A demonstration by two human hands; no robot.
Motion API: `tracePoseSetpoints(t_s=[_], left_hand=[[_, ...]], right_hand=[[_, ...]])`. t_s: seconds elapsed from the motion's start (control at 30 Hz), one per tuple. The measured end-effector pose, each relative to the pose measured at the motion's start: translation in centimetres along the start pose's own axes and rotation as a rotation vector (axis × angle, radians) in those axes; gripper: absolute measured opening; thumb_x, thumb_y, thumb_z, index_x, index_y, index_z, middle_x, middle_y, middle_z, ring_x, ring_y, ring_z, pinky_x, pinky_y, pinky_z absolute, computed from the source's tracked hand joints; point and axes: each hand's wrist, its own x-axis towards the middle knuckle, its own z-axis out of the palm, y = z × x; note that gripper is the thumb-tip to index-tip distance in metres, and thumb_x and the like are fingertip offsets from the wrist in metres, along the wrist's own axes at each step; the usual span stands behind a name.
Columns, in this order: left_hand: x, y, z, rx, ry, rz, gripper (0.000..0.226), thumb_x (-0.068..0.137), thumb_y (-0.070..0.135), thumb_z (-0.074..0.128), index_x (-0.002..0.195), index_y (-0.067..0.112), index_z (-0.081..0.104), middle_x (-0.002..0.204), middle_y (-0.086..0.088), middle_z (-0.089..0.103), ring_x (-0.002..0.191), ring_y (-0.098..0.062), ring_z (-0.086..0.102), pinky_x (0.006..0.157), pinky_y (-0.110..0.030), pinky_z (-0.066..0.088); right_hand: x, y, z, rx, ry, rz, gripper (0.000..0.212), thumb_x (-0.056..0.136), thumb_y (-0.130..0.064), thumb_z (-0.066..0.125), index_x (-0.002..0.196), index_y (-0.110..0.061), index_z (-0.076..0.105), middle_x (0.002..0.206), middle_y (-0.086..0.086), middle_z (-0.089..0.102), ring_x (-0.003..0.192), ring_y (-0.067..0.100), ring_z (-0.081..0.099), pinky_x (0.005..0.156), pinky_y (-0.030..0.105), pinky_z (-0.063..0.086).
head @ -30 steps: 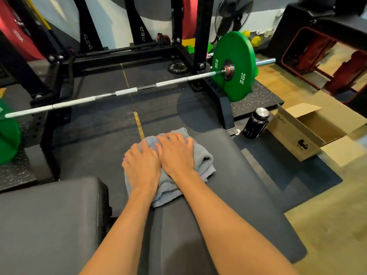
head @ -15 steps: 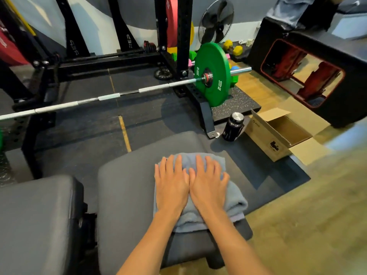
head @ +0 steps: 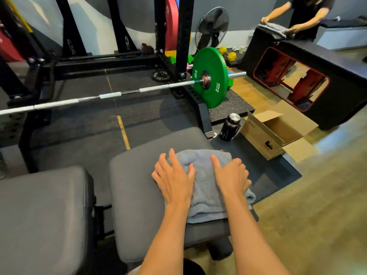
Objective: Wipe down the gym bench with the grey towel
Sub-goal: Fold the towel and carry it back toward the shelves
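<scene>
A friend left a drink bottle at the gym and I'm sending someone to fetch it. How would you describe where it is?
Find the green 10 kg plate on the barbell at the rack. Just below it, on the dark floor mat, the bottle stands upright between the rack's foot and an open cardboard box. It is the only dark, glossy bottle with a silver cap there.
</scene>
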Motion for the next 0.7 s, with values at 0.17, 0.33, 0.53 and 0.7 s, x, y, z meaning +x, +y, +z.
tracePoseSetpoints(t_s=[0.17,0.33,0.53,0.7], left_hand=[[-1.5,-0.5,-1.7,0.144,-0.115,-0.121,0.058,0.082,0.062,0.054,0.109,0.011,0.058,0.105,-0.011,0.062,0.098,-0.031,0.052,0.082,-0.041,0.035],[-1.3,0.4,-5.5,-0.412,-0.270,-0.066,0.029,0.090,0.035,0.054,0.107,0.013,0.050,0.106,-0.010,0.055,0.103,-0.035,0.053,0.076,-0.037,0.039],[0.7,7.9,-16.3,-0.775,-0.296,0.160,0.020,0.089,0.036,0.060,0.097,0.023,0.047,0.090,0.010,0.056,0.087,-0.012,0.057,0.065,-0.027,0.039],[-0.7,22.5,-27.2,-0.846,-0.402,0.284,0.029,0.087,0.044,0.062,0.101,0.021,0.051,0.094,0.011,0.060,0.087,-0.003,0.058,0.068,-0.028,0.043]], right_hand=[[-0.6,0.2,-0.7,0.092,-0.078,0.165,0.085,0.084,-0.070,0.048,0.136,-0.003,0.045,0.138,0.020,0.045,0.125,0.037,0.043,0.097,0.048,0.040],[-4.2,-1.8,-5.1,0.266,-0.125,0.080,0.067,0.091,-0.055,0.049,0.134,-0.004,0.048,0.134,0.020,0.053,0.121,0.038,0.051,0.095,0.041,0.042],[-7.1,-3.2,-18.9,0.542,-0.013,-0.007,0.074,0.086,-0.064,0.049,0.135,-0.009,0.047,0.133,0.013,0.056,0.118,0.034,0.053,0.097,0.041,0.044],[-9.0,-2.5,-36.8,0.814,0.160,0.053,0.060,0.082,-0.059,0.060,0.120,-0.013,0.048,0.119,0.006,0.060,0.107,0.027,0.058,0.086,0.039,0.048]])
